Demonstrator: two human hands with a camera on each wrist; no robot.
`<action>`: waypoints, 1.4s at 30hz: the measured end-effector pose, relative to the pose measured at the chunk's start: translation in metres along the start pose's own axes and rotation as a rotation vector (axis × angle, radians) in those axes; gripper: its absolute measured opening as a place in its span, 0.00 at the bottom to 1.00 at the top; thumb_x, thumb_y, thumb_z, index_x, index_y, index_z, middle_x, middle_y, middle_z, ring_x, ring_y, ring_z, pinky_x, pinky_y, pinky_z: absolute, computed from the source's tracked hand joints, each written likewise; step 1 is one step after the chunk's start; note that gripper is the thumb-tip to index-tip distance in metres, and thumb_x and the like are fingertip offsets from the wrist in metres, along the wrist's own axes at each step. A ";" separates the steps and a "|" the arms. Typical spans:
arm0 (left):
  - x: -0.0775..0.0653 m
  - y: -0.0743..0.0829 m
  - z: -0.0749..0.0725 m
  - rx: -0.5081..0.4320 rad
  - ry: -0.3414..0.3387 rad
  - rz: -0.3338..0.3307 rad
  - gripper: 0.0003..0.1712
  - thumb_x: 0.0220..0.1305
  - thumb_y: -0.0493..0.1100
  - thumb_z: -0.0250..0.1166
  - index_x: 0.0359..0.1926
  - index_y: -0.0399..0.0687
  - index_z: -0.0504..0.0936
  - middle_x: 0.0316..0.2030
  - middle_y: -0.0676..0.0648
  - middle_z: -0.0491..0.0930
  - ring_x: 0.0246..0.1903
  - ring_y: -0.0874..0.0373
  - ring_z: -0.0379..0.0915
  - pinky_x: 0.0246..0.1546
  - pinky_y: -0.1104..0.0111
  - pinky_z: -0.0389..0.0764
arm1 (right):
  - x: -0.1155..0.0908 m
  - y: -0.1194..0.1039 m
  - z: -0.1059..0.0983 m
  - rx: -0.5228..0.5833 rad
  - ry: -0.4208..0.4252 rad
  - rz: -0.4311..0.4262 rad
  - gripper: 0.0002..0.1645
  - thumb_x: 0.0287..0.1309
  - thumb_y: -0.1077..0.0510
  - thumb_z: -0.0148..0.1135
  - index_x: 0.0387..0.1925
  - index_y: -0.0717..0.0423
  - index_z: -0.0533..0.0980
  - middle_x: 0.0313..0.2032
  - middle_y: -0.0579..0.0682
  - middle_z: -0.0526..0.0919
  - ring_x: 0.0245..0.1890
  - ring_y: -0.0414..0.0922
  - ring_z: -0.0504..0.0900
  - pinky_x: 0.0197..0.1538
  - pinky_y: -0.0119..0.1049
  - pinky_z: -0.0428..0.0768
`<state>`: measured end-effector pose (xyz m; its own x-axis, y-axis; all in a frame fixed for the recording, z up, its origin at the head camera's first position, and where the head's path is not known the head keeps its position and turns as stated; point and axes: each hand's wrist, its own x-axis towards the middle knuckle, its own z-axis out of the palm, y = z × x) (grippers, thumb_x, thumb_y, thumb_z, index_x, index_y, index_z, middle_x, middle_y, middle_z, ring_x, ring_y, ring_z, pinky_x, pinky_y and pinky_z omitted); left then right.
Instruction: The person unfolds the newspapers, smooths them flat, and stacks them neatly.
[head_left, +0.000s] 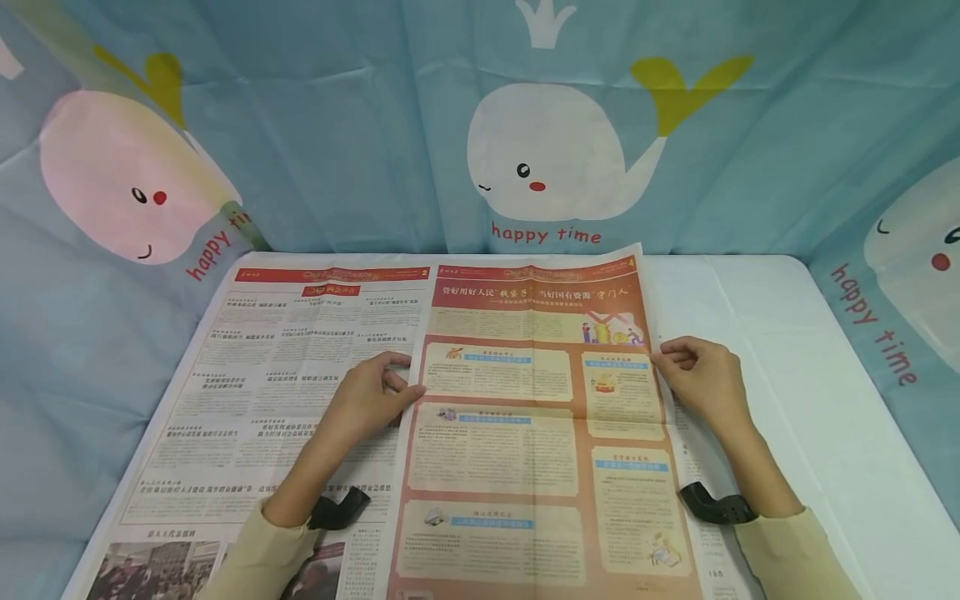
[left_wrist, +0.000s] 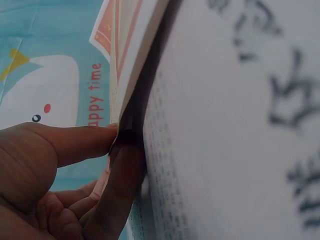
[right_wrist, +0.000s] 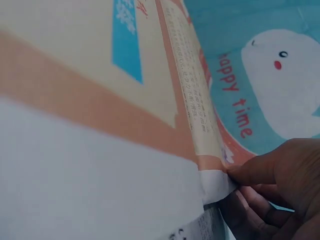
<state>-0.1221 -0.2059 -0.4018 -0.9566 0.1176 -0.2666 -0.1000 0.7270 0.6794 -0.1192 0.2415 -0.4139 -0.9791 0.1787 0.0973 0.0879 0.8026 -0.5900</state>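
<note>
An orange-red newspaper page [head_left: 495, 492] with cream text boxes spreads in front of me in the head view. My left hand [head_left: 367, 392] pinches its left edge between thumb and fingers; in the left wrist view the thumb [left_wrist: 82, 145] presses the paper edge from one side and a finger backs it from the other. On the right edge my right hand [head_left: 708, 383] pinches the page, and the right wrist view shows its thumb [right_wrist: 260, 167] on the white margin. Beneath and to the left lies a black-and-white newspaper page [head_left: 300, 400] with a red header.
The newspaper lies on a white table [head_left: 795, 358], whose bare surface shows at the right. A blue curtain [head_left: 360, 125] with whale prints hangs behind and along both sides. Black wrist straps [head_left: 716, 504] sit on both wrists.
</note>
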 end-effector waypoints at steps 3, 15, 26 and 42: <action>0.000 0.000 0.001 0.015 0.016 -0.011 0.33 0.61 0.50 0.73 0.63 0.41 0.76 0.33 0.46 0.88 0.22 0.60 0.80 0.22 0.69 0.77 | 0.000 -0.001 0.001 0.003 -0.005 0.000 0.15 0.60 0.55 0.70 0.40 0.65 0.84 0.31 0.60 0.88 0.26 0.41 0.84 0.25 0.24 0.76; -0.010 -0.010 -0.002 -0.092 -0.104 -0.049 0.32 0.59 0.56 0.74 0.54 0.38 0.80 0.29 0.46 0.85 0.22 0.59 0.81 0.24 0.68 0.81 | -0.016 -0.030 -0.009 0.024 0.010 -0.072 0.18 0.63 0.53 0.68 0.49 0.62 0.82 0.37 0.60 0.88 0.36 0.53 0.88 0.34 0.15 0.74; -0.013 -0.010 0.001 -0.054 -0.089 -0.049 0.35 0.60 0.57 0.73 0.56 0.34 0.79 0.27 0.47 0.85 0.22 0.59 0.79 0.25 0.69 0.79 | -0.049 -0.107 0.031 0.247 -0.369 -0.220 0.16 0.64 0.53 0.68 0.50 0.55 0.82 0.37 0.44 0.88 0.37 0.37 0.85 0.42 0.28 0.84; -0.020 0.002 0.006 0.029 0.002 -0.011 0.31 0.59 0.48 0.74 0.58 0.35 0.79 0.24 0.49 0.85 0.18 0.62 0.77 0.20 0.70 0.76 | -0.073 -0.197 0.096 0.202 -0.551 -0.315 0.36 0.63 0.45 0.65 0.69 0.54 0.69 0.63 0.51 0.76 0.57 0.45 0.79 0.60 0.46 0.80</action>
<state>-0.1018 -0.2027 -0.3992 -0.9560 0.1083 -0.2725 -0.1023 0.7478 0.6560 -0.0825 0.0155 -0.3818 -0.9075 -0.4073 -0.1025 -0.2018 0.6370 -0.7440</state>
